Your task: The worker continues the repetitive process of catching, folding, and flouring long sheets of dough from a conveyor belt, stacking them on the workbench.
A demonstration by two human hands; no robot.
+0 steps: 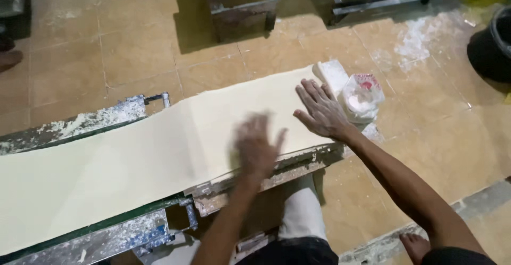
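Pale cream dough sheet (133,158) stretches in a long, smooth band across a narrow work table (255,182), running from the lower left edge of the view up toward the right, where its far end stops just beside a flour-dusted white block (332,74). The right hand (322,110) lies flat on the sheet near that far end, palm down, fingers straight and spread a little, gripping nothing. The left hand (257,147) is over the sheet's near edge, just beside the right one; it is blurred, its fingers look spread and open, and whether the palm actually touches the dough cannot be told. It holds nothing.

Under the sheet, the table shows a worn metal frame with green edging, caked with white flour along its near rail and at the far left stretch (90,121). A small clear plastic bag (362,97) of white powder sits beside the white block, at the table's right end. Beyond lies a tan tiled floor (133,52), marked with patches of spilled flour (418,38). A dark metal stand (242,6) rests on the tiles at top centre, and a black round bucket (492,46) sits at the right edge. The person's bare foot (418,246) shows at the bottom right.
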